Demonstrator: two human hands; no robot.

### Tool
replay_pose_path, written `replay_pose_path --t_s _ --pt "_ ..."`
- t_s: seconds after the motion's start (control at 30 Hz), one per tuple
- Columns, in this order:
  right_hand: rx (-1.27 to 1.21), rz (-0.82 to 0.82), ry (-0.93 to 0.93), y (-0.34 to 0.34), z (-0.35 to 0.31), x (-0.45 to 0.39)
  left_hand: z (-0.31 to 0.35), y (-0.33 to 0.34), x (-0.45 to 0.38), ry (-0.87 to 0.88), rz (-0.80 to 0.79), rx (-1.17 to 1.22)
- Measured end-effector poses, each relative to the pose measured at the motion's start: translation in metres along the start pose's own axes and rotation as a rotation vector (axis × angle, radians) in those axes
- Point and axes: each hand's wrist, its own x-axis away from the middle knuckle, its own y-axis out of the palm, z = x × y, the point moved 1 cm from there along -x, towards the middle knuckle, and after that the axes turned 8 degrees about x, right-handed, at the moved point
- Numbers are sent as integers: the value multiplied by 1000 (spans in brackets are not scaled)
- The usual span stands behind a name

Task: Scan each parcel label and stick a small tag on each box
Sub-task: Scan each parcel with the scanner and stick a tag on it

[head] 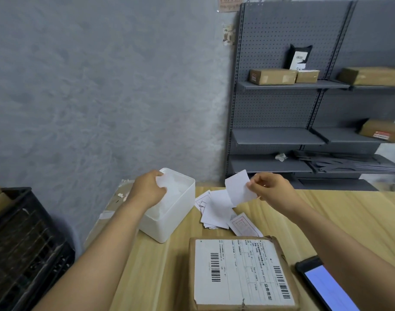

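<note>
Cardboard parcel (243, 274) lies label-up on the surface, nearer the camera than both hands. Right hand (270, 187) pinches a white tag (239, 187) directly beyond the parcel (the closer hand). Left hand (147, 189) grips paper inside the white bin (169, 221).

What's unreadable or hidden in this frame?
- Head view, parcel: near edge cut off by the frame; label text too small to read.
- Phone: partly hidden by the right forearm and the frame edge.
- Left hand: fingertips hidden inside the white bin.
- Paper in right hand: printed side not shown.
</note>
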Motion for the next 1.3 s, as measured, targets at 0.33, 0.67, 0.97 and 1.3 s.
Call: replay_pose_path --t_s 0.33,0.67,0.97,1.3 --pt "32 87 -216 12 -46 15 60 -13 40 309 79 132" --pt "226 -11 -477 12 -74 58 79 -1 81 1 -510 799" --pt "-199 -31 -1 -2 -53 88 82 9 105 -3 -592 856" --pt "87 -217 214 -16 -40 130 83 43 114 105 -568 463"
